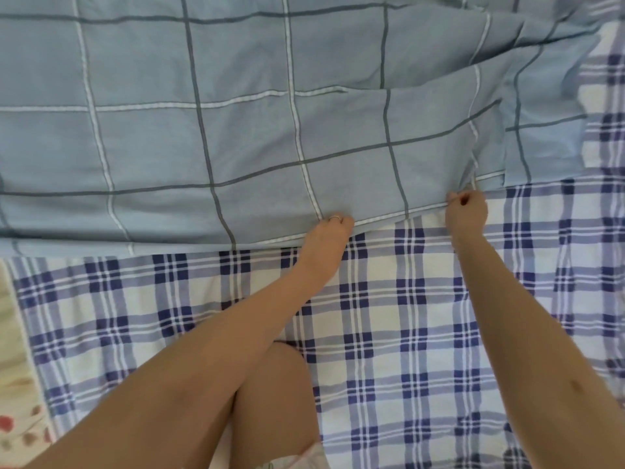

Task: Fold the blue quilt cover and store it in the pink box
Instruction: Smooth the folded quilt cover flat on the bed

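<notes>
The blue quilt cover (pixel 209 130), light blue with dark and white grid lines, lies spread across the upper half of the view. Its near edge runs across the middle. My left hand (pixel 329 233), with a ring on one finger, grips that near edge, its fingers tucked under the fabric. My right hand (pixel 466 211) pinches the same edge further right, at a folded corner where a flap of the cover overlaps. The pink box is not in view.
A blue-and-white plaid sheet (pixel 406 316) covers the bed beneath and in front of the cover. A floral cloth (pixel 17 401) shows at the lower left edge. My knee (pixel 270 384) rests on the sheet below my arms.
</notes>
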